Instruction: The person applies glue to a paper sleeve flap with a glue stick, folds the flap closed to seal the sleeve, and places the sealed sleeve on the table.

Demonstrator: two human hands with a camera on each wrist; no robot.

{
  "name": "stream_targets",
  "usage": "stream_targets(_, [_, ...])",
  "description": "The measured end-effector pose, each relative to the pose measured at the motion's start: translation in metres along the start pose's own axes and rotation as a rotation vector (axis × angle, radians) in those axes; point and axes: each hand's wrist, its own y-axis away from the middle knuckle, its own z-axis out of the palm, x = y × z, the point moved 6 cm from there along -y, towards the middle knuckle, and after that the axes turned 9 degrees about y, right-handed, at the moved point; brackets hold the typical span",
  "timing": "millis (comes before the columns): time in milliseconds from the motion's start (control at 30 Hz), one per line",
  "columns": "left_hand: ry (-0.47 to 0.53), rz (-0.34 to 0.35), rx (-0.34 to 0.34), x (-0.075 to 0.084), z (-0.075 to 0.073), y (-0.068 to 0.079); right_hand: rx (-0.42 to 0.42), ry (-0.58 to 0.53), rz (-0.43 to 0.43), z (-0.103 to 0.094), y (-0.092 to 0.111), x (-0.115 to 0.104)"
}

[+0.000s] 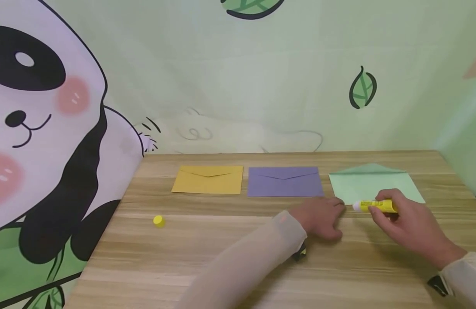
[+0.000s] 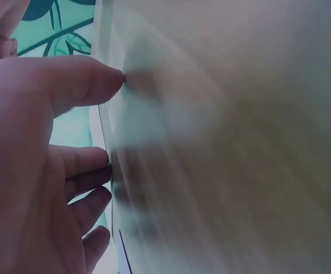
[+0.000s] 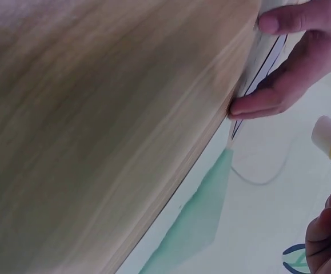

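Note:
My right hand grips a yellow glue stick, its white end pointing left over the near edge of the mint-green envelope. That envelope's flap stands raised at the far side. At the envelope's near left corner my left hand rests fingertips down, thumb spread; in the left wrist view its fingers are extended and hold nothing. Left of it lie a purple envelope and a yellow envelope, both with flaps down. A small yellow cap sits on the table by itself.
The wooden table ends at a back edge against a pale green cloth printed with leaves. A large printed panda fills the left side. Each wrist wears a dark device, partly hidden by the sleeves.

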Motion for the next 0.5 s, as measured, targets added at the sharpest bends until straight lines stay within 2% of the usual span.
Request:
stream_targets(200, [0.013,0.07,-0.006,0.008,0.002,0.015,0.011,0.001,0.003,-0.003,-0.001,0.001])
stream_targets(300, [0.02,0.087,0.015,0.01,0.0,0.019,0.015,-0.001,0.017,-0.004,-0.001,0.003])
stream_targets(400, [0.0,0.052,0.046,0.008,-0.004,0.019,0.012,0.003,0.013,-0.003,-0.003,0.003])
stream_targets(500, [-0.047,-0.01,0.021,0.005,-0.005,0.018,0.005,0.011,0.002,-0.001,-0.004,0.002])
